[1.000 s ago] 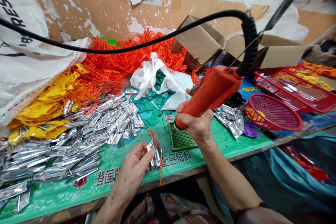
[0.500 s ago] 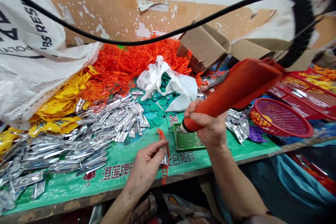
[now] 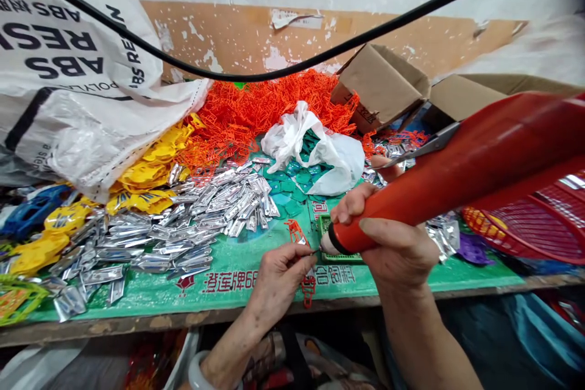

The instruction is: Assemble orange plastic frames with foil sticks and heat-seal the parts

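My right hand (image 3: 393, 237) is wrapped round a red tool (image 3: 466, 164), whose pale tip points down and left over a green perforated tray (image 3: 347, 256). Thumb and fingers of my left hand (image 3: 281, 274) are pinched together close to that tip; a small dark thing shows at the fingertips, too small to name. An orange plastic frame (image 3: 296, 233) lies on the green sheet behind and under my left fingers, partly hidden by them.
Silvery pieces (image 3: 237, 201) and yellow parts (image 3: 150, 164) are heaped left. Behind are orange frames (image 3: 283, 97), a white bag (image 3: 338, 158) and cardboard boxes (image 3: 384, 85). A red basket (image 3: 534, 225) stands right; a black cable (image 3: 256, 78) hangs across the view.
The view has shifted, so the scene sits further right. My left fingers have gone from over the orange frame to a pinch by the tool's tip. The red tool looks larger and nearer.
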`<control>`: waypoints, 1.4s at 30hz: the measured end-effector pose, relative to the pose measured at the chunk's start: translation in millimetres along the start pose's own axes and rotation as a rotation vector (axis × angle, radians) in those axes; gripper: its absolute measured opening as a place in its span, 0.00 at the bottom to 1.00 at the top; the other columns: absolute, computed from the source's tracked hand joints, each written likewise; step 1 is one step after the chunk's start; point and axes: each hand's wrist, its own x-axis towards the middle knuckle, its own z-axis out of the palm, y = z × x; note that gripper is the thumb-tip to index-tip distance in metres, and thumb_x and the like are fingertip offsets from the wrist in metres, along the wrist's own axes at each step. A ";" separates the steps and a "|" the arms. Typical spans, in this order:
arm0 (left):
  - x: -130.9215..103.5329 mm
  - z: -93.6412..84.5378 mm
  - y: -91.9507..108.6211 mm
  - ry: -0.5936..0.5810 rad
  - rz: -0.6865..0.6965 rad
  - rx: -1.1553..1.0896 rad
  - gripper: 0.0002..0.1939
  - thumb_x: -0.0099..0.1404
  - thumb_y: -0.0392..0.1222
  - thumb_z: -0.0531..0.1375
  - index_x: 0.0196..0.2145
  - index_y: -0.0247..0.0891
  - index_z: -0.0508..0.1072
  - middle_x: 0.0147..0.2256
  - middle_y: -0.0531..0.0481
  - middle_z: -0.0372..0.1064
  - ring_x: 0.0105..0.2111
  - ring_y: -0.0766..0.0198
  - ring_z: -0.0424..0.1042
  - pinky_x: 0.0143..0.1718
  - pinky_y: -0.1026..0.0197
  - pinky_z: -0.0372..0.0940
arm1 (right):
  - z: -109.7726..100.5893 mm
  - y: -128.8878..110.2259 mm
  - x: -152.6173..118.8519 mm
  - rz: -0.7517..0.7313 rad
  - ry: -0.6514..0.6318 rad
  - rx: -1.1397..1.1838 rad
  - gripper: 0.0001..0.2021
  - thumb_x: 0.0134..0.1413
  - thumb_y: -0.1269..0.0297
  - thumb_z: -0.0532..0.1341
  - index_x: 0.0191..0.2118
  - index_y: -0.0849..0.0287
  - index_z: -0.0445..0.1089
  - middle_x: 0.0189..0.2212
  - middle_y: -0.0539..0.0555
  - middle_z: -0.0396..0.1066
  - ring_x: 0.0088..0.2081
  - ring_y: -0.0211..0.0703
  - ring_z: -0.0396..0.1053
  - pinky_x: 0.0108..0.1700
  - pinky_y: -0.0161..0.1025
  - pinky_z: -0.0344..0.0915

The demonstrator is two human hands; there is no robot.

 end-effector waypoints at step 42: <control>1.4 -9.0 -9.1 0.090 0.024 0.032 0.28 0.61 0.43 0.58 0.58 0.32 0.64 0.19 0.61 0.56 0.20 0.68 0.55 0.22 0.65 0.50 | 5.2 -0.9 -3.3 0.008 -0.067 0.062 0.19 0.40 0.75 0.66 0.41 0.51 0.71 0.26 0.47 0.68 0.28 0.39 0.66 0.35 0.40 0.68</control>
